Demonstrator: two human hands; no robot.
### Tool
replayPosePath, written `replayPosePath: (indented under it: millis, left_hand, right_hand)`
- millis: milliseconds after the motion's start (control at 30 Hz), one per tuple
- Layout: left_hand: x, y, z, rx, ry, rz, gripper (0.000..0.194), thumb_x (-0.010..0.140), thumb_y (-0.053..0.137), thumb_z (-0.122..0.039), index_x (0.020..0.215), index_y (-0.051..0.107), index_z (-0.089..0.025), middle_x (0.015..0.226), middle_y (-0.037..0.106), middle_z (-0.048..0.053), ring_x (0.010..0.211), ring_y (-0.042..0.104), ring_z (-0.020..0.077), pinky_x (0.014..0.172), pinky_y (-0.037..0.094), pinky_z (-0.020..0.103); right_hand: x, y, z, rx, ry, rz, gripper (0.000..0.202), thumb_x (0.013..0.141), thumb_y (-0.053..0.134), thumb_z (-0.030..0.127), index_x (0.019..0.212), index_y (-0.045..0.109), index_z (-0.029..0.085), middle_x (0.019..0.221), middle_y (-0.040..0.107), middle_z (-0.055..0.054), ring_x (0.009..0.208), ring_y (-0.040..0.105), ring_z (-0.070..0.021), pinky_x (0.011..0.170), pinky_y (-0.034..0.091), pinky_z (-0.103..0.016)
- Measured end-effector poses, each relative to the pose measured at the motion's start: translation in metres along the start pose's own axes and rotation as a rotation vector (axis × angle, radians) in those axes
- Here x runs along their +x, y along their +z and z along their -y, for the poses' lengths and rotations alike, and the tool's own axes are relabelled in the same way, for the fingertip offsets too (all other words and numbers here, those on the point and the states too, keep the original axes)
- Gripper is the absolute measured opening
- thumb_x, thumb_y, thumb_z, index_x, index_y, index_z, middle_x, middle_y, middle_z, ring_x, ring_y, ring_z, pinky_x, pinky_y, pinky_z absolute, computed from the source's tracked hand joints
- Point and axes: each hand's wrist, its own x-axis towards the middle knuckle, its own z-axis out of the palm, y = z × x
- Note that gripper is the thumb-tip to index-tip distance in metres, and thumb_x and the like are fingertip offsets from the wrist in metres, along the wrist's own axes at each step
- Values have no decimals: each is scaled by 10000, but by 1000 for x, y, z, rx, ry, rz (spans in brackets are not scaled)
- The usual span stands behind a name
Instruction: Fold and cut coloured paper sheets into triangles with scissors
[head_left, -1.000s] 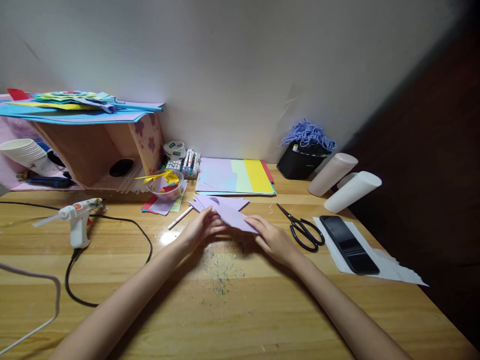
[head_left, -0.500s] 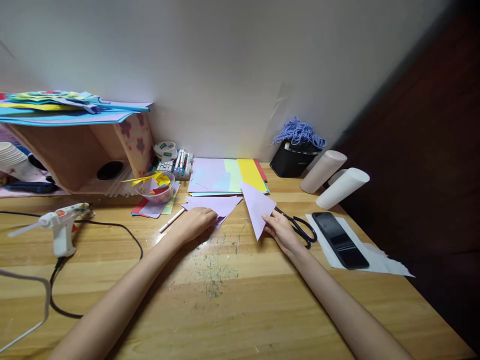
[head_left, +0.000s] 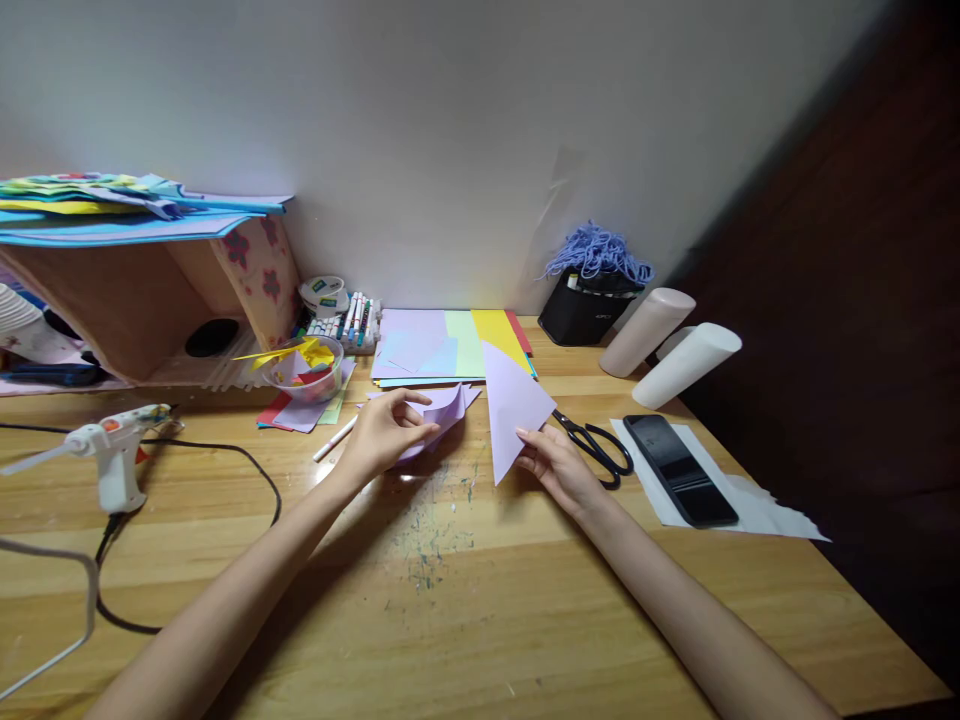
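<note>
Just left of the scissors (head_left: 583, 436), the right hand (head_left: 559, 470) is pinching a purple triangle (head_left: 517, 400), already apart. Farther left, the left hand (head_left: 384, 432) is curling its fingers at the paper pile (head_left: 448, 410), grip unclear; overlapping pieces are remaining there.

We list: left forearm (head_left: 262, 555), bare as far as our view shows, slender, tapering; right forearm (head_left: 675, 590), likewise bare, slender, tapering; left grip (head_left: 384, 432), one bare human hand, slim-fingered; right grip (head_left: 561, 468), a second bare human hand, slim-fingered.
</note>
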Motion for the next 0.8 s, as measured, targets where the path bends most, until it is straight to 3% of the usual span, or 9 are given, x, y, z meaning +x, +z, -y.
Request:
replayPosePath:
  millis: [200,367,433,533,633,733,800]
  left_hand:
    - [-3,10,-3,-242,-276,-62,454,566,720,-323,936,614,-83,533,580,-3,411,491,77,391,373,184]
    - [-8,19,-4,-447,-269,-162,494,616,686,-341,1031,574,-98,718,619,31,567,574,103,533,474,213]
    - [-11,26,-7,-506,-272,-117,480,639,666,-351,1042,560,-113,778,621,41,588,582,111,571,489,238]
    - [-15,36,-7,-552,-280,46,409,664,641,-363,985,561,-123,832,608,45,628,580,120,626,492,265]
    - [-17,44,0,-461,-251,164,338,714,578,-401,925,562,-137,831,590,39,732,569,145,732,467,299]
    - [-20,48,7,-214,-174,82,366,796,412,-479,902,569,-167,934,559,59,958,507,197,911,363,367]
    - [-24,50,8,-35,-133,1,410,790,403,-507,978,542,-170,1070,492,86,1107,407,224,995,261,389]
  right_hand:
    - [-11,9,-4,-88,50,38,251,672,650,258,876,572,136,765,665,-37,612,616,-111,507,515,-177]
    - [-20,21,-14,-198,-1,-99,203,711,613,250,839,500,142,705,652,-32,530,618,-124,447,537,-214]
    - [-20,24,-20,-232,47,-69,186,734,590,239,843,476,139,632,643,-28,479,616,-126,443,536,-210]
    - [-17,26,-30,-252,153,26,204,762,561,241,898,459,129,601,645,-37,466,625,-128,441,525,-186]
    - [-14,25,-36,-260,207,93,238,767,558,259,934,462,119,587,650,-46,476,634,-133,434,515,-171]
    - [-15,23,-37,-256,226,139,273,757,574,273,955,469,117,588,654,-50,496,643,-142,445,518,-178]
    - [-16,22,-36,-248,243,162,290,749,585,273,969,474,120,611,661,-53,511,647,-145,462,525,-188]
